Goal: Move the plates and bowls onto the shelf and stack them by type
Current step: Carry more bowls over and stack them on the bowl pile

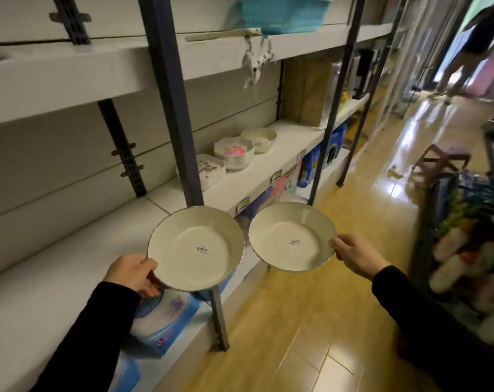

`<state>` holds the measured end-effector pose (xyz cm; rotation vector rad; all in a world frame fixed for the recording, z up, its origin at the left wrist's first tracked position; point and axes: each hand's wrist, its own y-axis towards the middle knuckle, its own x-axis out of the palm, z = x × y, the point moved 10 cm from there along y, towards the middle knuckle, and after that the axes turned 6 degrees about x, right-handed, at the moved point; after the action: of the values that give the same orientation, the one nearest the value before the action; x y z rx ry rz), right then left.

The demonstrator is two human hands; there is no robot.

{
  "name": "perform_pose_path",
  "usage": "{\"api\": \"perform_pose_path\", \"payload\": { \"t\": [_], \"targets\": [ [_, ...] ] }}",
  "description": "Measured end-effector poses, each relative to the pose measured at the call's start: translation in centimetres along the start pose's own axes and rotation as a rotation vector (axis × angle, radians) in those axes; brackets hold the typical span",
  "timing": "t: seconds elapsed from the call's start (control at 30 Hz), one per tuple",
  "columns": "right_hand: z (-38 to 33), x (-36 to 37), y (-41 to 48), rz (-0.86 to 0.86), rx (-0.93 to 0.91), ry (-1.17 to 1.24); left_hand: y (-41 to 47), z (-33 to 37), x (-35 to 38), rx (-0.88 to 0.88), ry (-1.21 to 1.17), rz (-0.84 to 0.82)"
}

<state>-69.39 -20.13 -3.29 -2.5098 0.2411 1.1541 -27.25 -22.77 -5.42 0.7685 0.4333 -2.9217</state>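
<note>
I hold two cream plates with barcode stickers side by side in front of the shelf. My left hand [134, 274] grips the near rim of the left plate [196, 247]. My right hand [353, 254] pinches the right rim of the right plate [291, 236]. Farther along the white shelf [279, 157] stand a rectangular dish [210, 171], a stack of octagonal white bowls [234, 154] with a pink pattern inside, and round cream bowls [259, 138].
A dark metal upright [172, 108] rises just behind the left plate. Blue packages fill the lower shelf [166, 323]. A turquoise basket [282, 12] sits on the top shelf. A loaded rack [466, 250] stands at the right, a stool [438, 159] and a person [478, 46] beyond.
</note>
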Motion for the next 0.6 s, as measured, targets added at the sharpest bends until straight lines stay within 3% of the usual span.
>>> {"api": "perform_pose_path", "payload": {
  "t": [0.33, 0.6],
  "targets": [
    [6.3, -7.2, 7.1, 0.109, 0.072, 0.016, 5.6, 9.5, 9.6, 0.047, -0.054, -0.051],
    [6.8, -9.3, 18.6, 0.07, 0.097, 0.104, 12.4, 14.6, 14.4, 0.014, -0.107, -0.016]
  ]
}}
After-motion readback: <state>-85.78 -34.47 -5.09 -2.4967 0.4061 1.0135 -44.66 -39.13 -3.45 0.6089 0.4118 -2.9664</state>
